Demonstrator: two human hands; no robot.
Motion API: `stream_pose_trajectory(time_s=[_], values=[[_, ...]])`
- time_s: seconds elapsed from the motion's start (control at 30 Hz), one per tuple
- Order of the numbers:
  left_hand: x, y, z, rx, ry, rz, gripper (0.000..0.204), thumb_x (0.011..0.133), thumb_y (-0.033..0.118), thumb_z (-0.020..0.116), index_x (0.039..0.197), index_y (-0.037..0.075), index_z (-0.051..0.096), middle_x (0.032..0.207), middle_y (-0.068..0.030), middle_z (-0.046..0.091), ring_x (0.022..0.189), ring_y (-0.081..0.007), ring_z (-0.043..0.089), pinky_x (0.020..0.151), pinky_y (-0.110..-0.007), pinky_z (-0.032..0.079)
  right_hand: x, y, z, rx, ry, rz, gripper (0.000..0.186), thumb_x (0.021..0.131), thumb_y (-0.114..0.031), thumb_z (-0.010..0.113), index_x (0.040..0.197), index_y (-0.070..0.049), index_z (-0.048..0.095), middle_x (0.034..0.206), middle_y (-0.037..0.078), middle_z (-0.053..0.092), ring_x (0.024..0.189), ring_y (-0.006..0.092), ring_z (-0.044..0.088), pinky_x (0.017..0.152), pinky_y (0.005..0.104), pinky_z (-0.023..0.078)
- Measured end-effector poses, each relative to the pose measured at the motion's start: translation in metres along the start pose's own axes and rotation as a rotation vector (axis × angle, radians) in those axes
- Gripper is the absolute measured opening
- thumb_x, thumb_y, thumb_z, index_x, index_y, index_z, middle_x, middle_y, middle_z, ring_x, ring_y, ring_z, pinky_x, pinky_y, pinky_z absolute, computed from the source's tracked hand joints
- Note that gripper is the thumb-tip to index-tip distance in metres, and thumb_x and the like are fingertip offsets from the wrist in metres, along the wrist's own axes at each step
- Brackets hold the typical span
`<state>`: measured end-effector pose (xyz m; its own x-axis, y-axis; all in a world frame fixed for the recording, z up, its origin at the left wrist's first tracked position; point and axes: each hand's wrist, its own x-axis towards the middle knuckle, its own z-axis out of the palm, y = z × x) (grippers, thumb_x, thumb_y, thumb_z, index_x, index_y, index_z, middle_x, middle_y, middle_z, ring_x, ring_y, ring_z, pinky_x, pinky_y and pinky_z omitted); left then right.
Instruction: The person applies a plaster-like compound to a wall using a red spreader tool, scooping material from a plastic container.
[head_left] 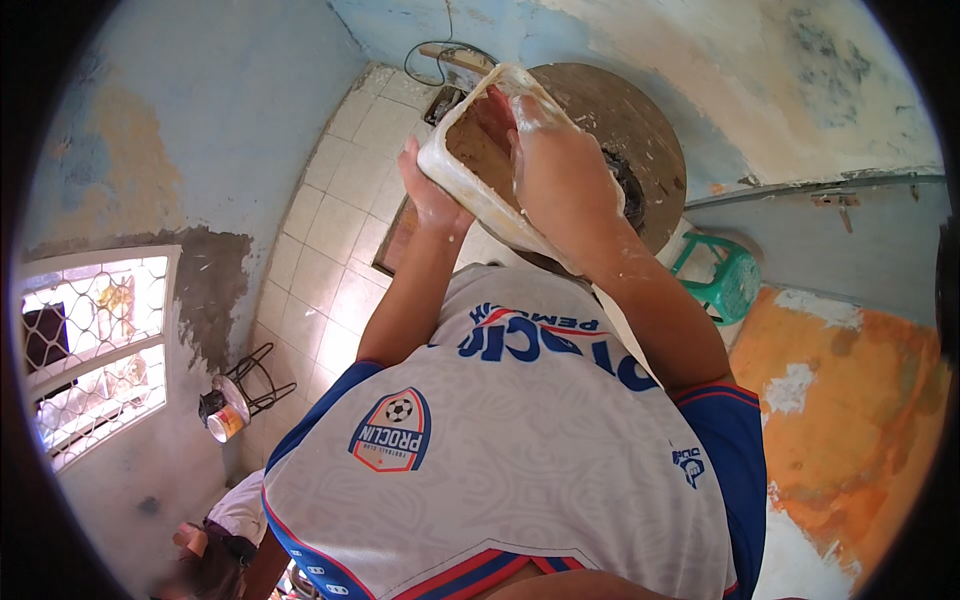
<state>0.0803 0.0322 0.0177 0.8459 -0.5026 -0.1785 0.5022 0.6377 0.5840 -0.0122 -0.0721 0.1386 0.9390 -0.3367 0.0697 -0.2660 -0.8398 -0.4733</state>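
Observation:
A white rectangular tub (462, 192), tilted and smeared, is held up in front of my chest. My left hand (432, 195) supports its left side, the thumb and fingers against the outer wall. Inside the tub there is a brownish coating on the bottom and walls. My right hand (562, 170), streaked with white paste, reaches over the right rim. Its fingers are closed on a red flat piece (493, 118) that lies against the tub's inner far end. Part of that piece is hidden by my fingers, so its exact kind is unclear.
Beneath the tub stands a round brown table (645, 110) with a crumpled black plastic bag (625, 185). A green plastic stool (722, 280) is at the right. Near the barred window (100, 340) are a metal stand (265, 380) and a bucket (226, 424). Another person (225, 540) is at lower left.

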Motion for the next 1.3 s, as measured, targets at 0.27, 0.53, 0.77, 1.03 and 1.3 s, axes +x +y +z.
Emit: stream_pose_trajectory(time_s=[0.27, 0.53, 0.77, 1.03, 1.3], values=[[-0.010, -0.009, -0.008, 0.004, -0.052, 0.038, 0.084, 0.098, 0.061, 0.028, 0.148, -0.003, 0.047, 0.149, -0.0194, 0.053, 0.137, -0.0368, 0.050, 0.118, -0.047, 0.037, -0.004, 0.006, 0.008, 0.065, 0.080, -0.070, 0.026, 0.096, -0.006, 0.057, 0.120, 0.002, 0.062, 0.077, 0.026, 0.067, 0.076, 0.0453, 0.068, 0.069, 0.0535, 0.053], [-0.005, -0.051, -0.016, -0.185, -0.056, -0.043, 0.083, 0.098, 0.060, 0.028, 0.147, -0.003, 0.049, 0.147, -0.0187, 0.055, 0.136, -0.0363, 0.051, 0.117, -0.046, 0.038, -0.020, 0.036, 0.007, 0.196, 0.108, -0.065, 0.023, 0.098, -0.011, 0.059, 0.115, 0.005, 0.063, 0.079, 0.029, 0.065, 0.077, 0.0494, 0.064, 0.069, 0.0533, 0.051], [-0.003, -0.087, 0.011, -0.255, -0.073, -0.034, 0.085, 0.096, 0.064, 0.031, 0.146, -0.002, 0.050, 0.146, -0.0186, 0.056, 0.135, -0.0353, 0.052, 0.117, -0.045, 0.038, -0.033, 0.074, -0.032, 0.302, 0.114, -0.051, 0.026, 0.097, -0.011, 0.062, 0.119, 0.004, 0.063, 0.083, 0.030, 0.067, 0.081, 0.0497, 0.065, 0.071, 0.0526, 0.052], [-0.022, -0.128, 0.078, -0.142, 0.030, 0.028, 0.082, 0.096, 0.063, 0.034, 0.143, -0.001, 0.054, 0.143, -0.0181, 0.059, 0.131, -0.0359, 0.054, 0.115, -0.046, 0.039, -0.044, 0.131, -0.068, 0.314, 0.134, -0.102, 0.034, 0.095, -0.007, 0.061, 0.126, 0.005, 0.063, 0.089, 0.030, 0.068, 0.086, 0.0493, 0.065, 0.074, 0.0496, 0.054], [-0.033, -0.174, 0.100, -0.134, 0.058, 0.126, 0.080, 0.096, 0.063, 0.036, 0.141, -0.001, 0.056, 0.140, -0.0177, 0.060, 0.128, -0.0348, 0.056, 0.113, -0.045, 0.041, -0.055, 0.183, -0.090, 0.316, 0.007, -0.142, 0.034, 0.096, -0.006, 0.059, 0.128, 0.002, 0.063, 0.091, 0.029, 0.069, 0.088, 0.0458, 0.068, 0.077, 0.0487, 0.054]])
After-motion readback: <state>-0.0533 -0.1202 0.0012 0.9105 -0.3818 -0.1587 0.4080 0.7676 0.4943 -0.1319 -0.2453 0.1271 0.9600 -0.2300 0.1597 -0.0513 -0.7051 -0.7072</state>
